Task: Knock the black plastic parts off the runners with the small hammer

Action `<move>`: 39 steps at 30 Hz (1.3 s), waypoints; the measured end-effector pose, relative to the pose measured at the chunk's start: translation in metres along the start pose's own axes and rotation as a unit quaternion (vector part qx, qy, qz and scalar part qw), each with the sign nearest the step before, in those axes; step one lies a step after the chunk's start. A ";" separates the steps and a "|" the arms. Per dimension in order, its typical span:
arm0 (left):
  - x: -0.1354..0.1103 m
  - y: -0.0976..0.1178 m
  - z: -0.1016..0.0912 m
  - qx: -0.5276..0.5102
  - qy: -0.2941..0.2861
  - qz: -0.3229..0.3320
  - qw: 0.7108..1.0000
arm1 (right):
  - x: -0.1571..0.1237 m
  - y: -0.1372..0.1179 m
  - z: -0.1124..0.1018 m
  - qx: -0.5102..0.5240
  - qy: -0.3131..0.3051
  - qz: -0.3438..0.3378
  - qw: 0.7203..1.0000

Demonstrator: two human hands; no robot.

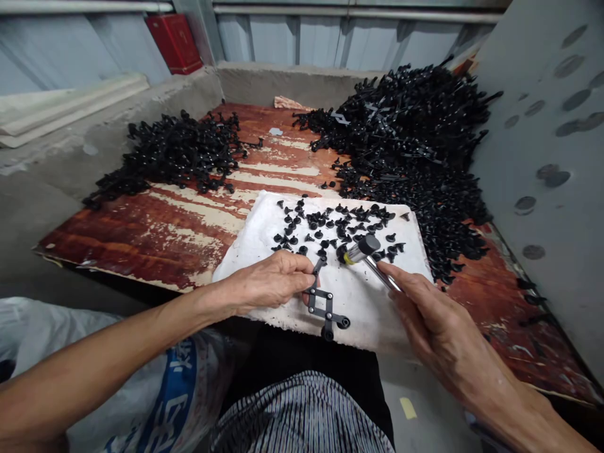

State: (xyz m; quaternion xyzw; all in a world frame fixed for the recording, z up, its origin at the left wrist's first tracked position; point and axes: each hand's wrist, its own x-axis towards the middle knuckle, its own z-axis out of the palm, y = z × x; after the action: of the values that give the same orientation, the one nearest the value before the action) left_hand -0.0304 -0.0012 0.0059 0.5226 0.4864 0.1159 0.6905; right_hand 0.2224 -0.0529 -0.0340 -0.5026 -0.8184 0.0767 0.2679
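My left hand pinches the upper end of a black folding scissor linkage, whose crossed bars are joined by shiny rivets. The linkage's lower ends, with round tips, hang over the near part of a white board. In my right hand is a small mallet with a metal handle, a dark face and a yellowish face. Its head is just above the board, to the right of the linkage. Many small black plastic pegs lie scattered over the far half of the board.
A large heap of black parts fills the right back of the worn red-brown tabletop. A smaller pile of black linkages lies at the left. A grey panel with round marks stands at right. Plastic sacks sit below left.
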 end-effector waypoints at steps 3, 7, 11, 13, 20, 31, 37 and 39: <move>0.002 0.001 0.000 0.018 0.018 0.005 1.000 | -0.006 -0.002 0.001 0.027 0.008 0.007 1.000; -0.001 0.001 -0.003 0.021 0.030 0.005 0.999 | -0.001 -0.013 0.005 0.063 0.021 -0.005 0.998; -0.009 -0.007 -0.011 0.029 0.029 0.006 0.999 | 0.010 -0.023 0.010 0.054 -0.017 -0.026 0.998; -0.013 -0.012 -0.014 0.043 0.021 0.004 0.999 | 0.014 -0.025 0.012 0.043 -0.039 -0.024 0.998; -0.013 -0.019 -0.017 0.053 -0.013 0.005 0.999 | 0.014 -0.013 0.011 0.010 -0.023 -0.023 0.999; 0.001 -0.006 -0.010 0.067 -0.025 0.018 0.997 | 0.005 0.001 0.008 0.050 0.021 0.015 0.998; 0.016 -0.005 -0.012 0.005 -0.029 0.051 0.998 | 0.002 0.002 0.003 0.073 0.034 0.036 0.996; 0.022 -0.004 -0.014 -0.020 -0.027 0.046 0.998 | -0.001 0.004 0.002 0.085 0.038 0.059 0.994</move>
State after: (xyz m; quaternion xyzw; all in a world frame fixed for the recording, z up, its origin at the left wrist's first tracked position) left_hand -0.0322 0.0204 -0.0097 0.5339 0.4405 0.1431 0.7074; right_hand 0.2247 -0.0519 -0.0372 -0.5278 -0.7670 0.1428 0.3357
